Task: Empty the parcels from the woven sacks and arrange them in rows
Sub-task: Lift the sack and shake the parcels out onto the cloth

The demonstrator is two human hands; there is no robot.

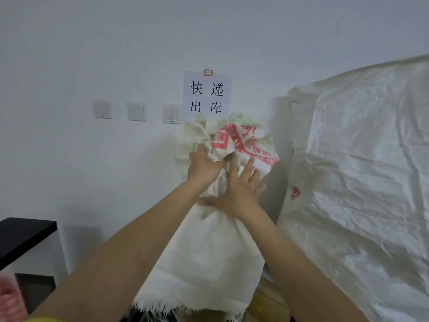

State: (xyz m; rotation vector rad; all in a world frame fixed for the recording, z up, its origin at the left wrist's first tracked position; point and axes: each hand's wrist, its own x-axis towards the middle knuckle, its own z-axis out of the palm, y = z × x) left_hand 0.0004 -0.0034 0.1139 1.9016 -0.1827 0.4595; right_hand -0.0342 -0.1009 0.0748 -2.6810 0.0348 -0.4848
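woven sack (209, 252) hangs upright, frayed mouth down, my left hand (204, 166) gripping its bunched top, right hand (241, 189) flat against it, fingers spread.

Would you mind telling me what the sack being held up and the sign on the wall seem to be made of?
The held sack looks like woven plastic fabric, matte cream: loose threads fray along its cut bottom edge, and it crumples stiffly where the left hand grips it. The sign looks like plain white paper, flat and matte, with black printed characters.
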